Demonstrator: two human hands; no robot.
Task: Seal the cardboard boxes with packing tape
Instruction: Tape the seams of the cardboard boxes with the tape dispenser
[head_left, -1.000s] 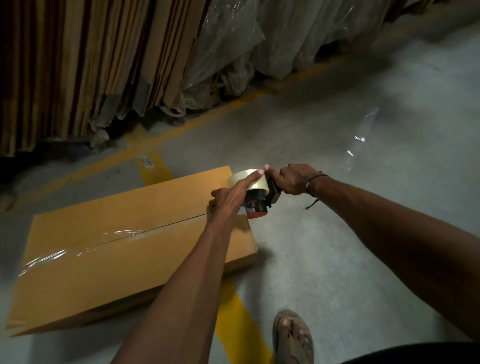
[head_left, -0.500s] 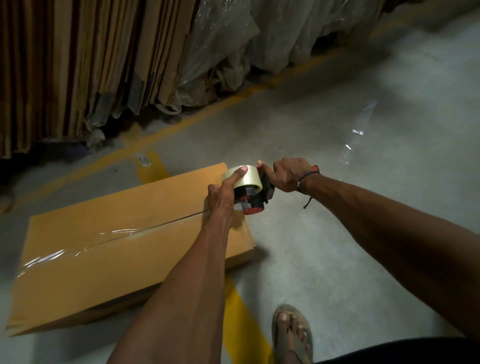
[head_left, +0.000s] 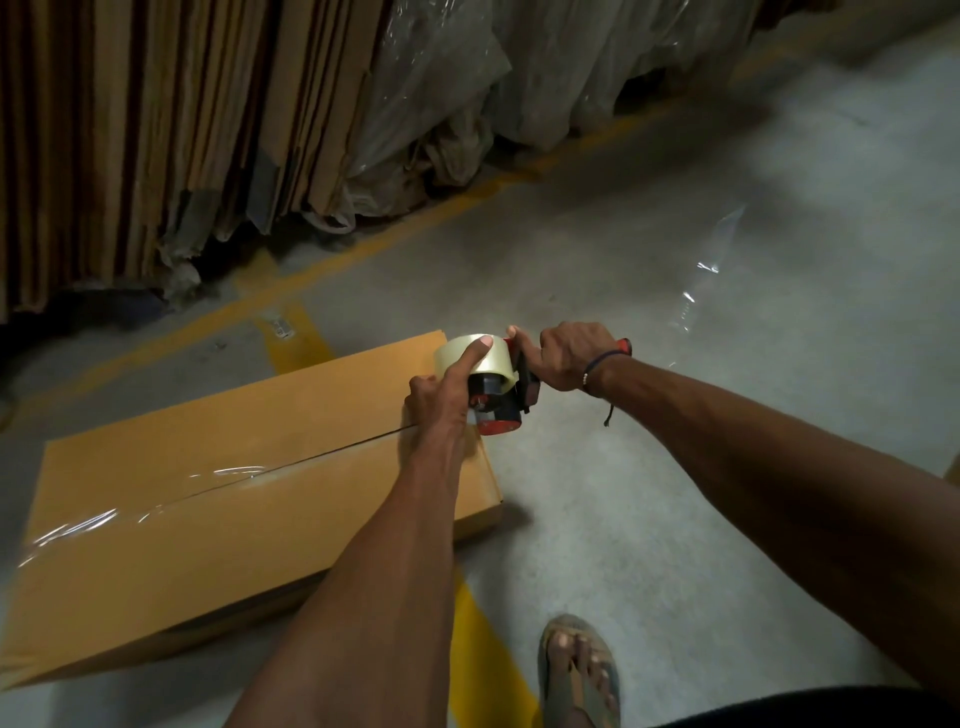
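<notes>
Where the floor meets the back wall at top left, flattened cardboard sheets stand on edge, w/ crumpled plastic wrap to their right. Below, at lower left, a flat cardboard box lies on the floor, partly over a yellow painted line. Clear tape runs along its centre seam from the left end toward the right end. At the box's right end the left hand rests on the seam, index finger stretched straight up onto the tape roll; fingers not curled round anything. Roll sits in a red & black tape dispenser, just past the box's right edge. Right hand has its grip wrapped tight round the dispenser handle, a dark cord on the wrist. Further right, a loose strip of clear film lies on the floor. Bottom centre-right: a foot in a sandal.
</notes>
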